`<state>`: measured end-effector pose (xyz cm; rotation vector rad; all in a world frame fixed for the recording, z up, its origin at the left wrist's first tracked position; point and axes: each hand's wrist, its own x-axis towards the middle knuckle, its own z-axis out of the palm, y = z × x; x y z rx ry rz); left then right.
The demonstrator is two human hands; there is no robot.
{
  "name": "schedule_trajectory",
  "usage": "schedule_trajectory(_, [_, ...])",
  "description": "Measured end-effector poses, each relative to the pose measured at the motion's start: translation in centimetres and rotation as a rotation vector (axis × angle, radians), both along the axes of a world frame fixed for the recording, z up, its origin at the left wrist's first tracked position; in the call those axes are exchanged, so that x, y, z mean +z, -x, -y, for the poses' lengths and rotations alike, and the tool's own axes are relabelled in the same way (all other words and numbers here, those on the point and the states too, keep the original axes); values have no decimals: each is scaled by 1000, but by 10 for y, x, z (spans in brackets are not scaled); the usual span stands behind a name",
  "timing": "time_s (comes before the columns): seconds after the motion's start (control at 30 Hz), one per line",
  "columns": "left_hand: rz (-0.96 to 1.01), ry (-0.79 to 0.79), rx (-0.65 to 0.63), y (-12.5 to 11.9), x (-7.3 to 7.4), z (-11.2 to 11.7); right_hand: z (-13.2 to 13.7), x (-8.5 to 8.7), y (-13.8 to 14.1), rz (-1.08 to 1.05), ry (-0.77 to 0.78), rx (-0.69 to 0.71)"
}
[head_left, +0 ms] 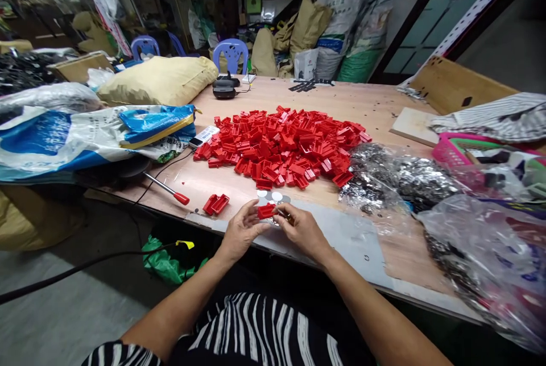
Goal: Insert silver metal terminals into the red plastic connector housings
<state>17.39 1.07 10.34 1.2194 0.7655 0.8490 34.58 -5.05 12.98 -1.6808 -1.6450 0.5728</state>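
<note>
This looks like a cluttered workshop: from the person (264,332), red plastic parts (277,147) lie heaped at twelve o'clock on a worktable (362,99), bags of shiny pieces (426,181) at two and a stuffed sack (157,82) at eleven, with bulging sacks (309,25) beyond, between twelve and one.

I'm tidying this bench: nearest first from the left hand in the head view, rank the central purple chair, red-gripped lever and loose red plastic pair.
1. Loose red plastic pair, just left.
2. Red-gripped lever, farther left.
3. Central purple chair, beyond the table.
</note>
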Motion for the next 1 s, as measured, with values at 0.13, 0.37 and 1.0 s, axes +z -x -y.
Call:
schedule_trajectory(0.13, [23, 73, -77, -8, -2, 10, 20, -2, 14, -77, 31, 59])
schedule_trajectory(0.37, [-37, 58, -43, 5, -6, 12, 45, -5, -37, -42, 81, -231])
schedule_trajectory(1.0, [-395, -497, 197, 12, -59, -21, 55, -20, -153, 616, 163, -675])
